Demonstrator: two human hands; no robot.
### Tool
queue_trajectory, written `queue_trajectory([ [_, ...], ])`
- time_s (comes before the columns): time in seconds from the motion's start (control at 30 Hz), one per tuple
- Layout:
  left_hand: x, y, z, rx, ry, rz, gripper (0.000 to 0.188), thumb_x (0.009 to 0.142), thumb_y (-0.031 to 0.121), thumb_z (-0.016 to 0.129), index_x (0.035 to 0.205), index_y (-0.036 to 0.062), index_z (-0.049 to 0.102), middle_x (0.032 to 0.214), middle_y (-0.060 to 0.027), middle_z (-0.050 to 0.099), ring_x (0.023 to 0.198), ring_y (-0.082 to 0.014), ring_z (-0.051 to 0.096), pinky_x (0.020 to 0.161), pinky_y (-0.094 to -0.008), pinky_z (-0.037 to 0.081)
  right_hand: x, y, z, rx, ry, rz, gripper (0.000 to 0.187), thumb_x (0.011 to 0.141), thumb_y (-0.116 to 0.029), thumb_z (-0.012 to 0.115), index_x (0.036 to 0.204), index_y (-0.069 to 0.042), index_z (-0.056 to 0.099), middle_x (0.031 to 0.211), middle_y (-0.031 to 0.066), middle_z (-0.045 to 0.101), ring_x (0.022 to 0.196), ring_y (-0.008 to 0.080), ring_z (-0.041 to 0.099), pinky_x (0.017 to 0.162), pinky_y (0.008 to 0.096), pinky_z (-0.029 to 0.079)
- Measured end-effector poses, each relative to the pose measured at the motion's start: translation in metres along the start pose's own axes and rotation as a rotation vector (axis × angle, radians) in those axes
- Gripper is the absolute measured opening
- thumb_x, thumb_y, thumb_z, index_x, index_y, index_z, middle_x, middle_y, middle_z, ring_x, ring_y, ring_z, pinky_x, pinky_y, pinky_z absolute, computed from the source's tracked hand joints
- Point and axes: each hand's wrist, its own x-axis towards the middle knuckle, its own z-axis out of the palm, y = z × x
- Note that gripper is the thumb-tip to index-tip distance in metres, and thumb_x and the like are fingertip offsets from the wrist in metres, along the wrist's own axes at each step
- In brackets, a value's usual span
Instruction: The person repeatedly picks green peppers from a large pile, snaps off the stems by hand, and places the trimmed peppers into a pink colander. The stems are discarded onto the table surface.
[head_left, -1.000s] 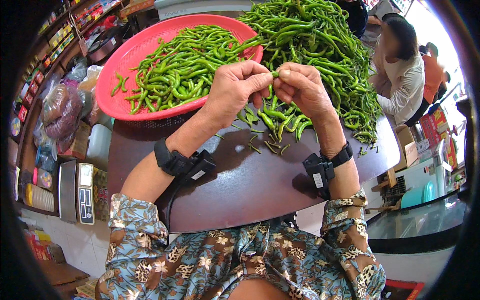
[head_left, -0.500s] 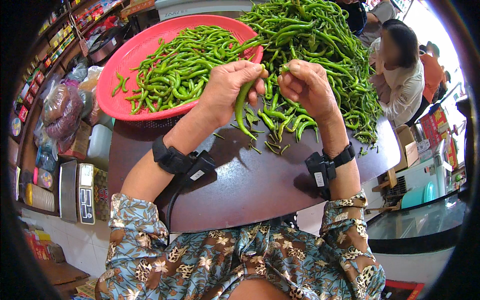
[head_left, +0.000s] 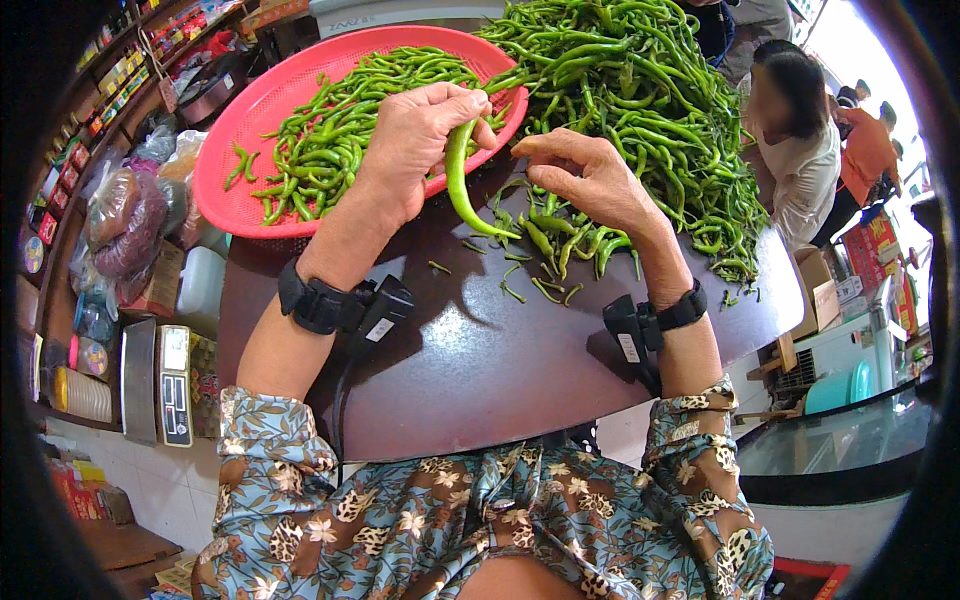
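several stuffed plastic bags (head_left: 125, 220) on the far left, by wooden shelving. just right of them: a white plastic container (head_left: 202, 278), and below that a scale (head_left: 176, 385) with a silver platform.

next, pink mesh basket (head_left: 232, 135), on the surface (head_left: 470, 390), which is dark brown and glossy. basket holds a heap of green peppers (head_left: 335, 150), a couple of them lying apart near its left side.

left hand (head_left: 425, 135) is raised in front of the basket's right half, closed on one long green pepper (head_left: 458, 180). grip is thumb and fingers at the top end; the rest hangs curved down, tip pointing right, held above the surface. black strap (head_left: 320, 300) with a black box on that wrist.

right of the held pepper: short stem scraps (head_left: 513, 292) scattered on the surface, then a few loose peppers (head_left: 545, 238) just beyond them.

right hand (head_left: 590, 175) hovers above those, loosely open: thumb and index finger slightly apart, others partly hidden. black wristband (head_left: 685, 306) there too, also with a box.

behind and right of it, big tangled pile (head_left: 640, 120) of green peppers on the surface, reaching past the basket's right rim. far right, person in a light top (head_left: 812, 185) beside the pile.
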Motion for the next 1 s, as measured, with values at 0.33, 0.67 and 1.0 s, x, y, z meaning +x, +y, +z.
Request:
queue_trajectory([
  [0.33,0.016,-0.002,-0.026,-0.119,0.192,0.105,0.013,0.077,0.015,0.066,0.083,0.0049,0.061,0.070,-0.0001,0.057,0.057,-0.0083,0.052,0.049,-0.0235,0.048,0.000,0.009,-0.002,-0.134,-0.004,0.045,0.026,0.083,-0.011,0.054,0.106,-0.001,0.060,0.091,0.0027,0.060,0.077,0.0081,0.054,0.070,0.0229,0.046],
  [0.67,0.028,0.024,-0.091,-0.165,0.628,0.357,0.022,0.077,0.009,0.063,0.098,0.0050,0.057,0.073,-0.0035,0.064,0.063,-0.0110,0.060,0.052,-0.0237,0.046,-0.003,0.015,-0.003,-0.113,0.038,-0.005,0.027,0.079,-0.013,0.055,0.101,0.000,0.062,0.087,0.0097,0.062,0.073,0.0156,0.057,0.068,0.0283,0.047],
  [1.0,0.025,0.011,-0.051,-0.062,0.527,0.395,0.021,0.077,0.007,0.063,0.097,0.0029,0.057,0.084,-0.0037,0.063,0.072,-0.0106,0.059,0.060,-0.0225,0.045,-0.005,0.021,-0.012,-0.430,-0.163,0.183,0.024,0.073,-0.019,0.057,0.089,-0.004,0.066,0.079,0.0133,0.065,0.074,0.0250,0.062,0.069,0.0346,0.048],
])
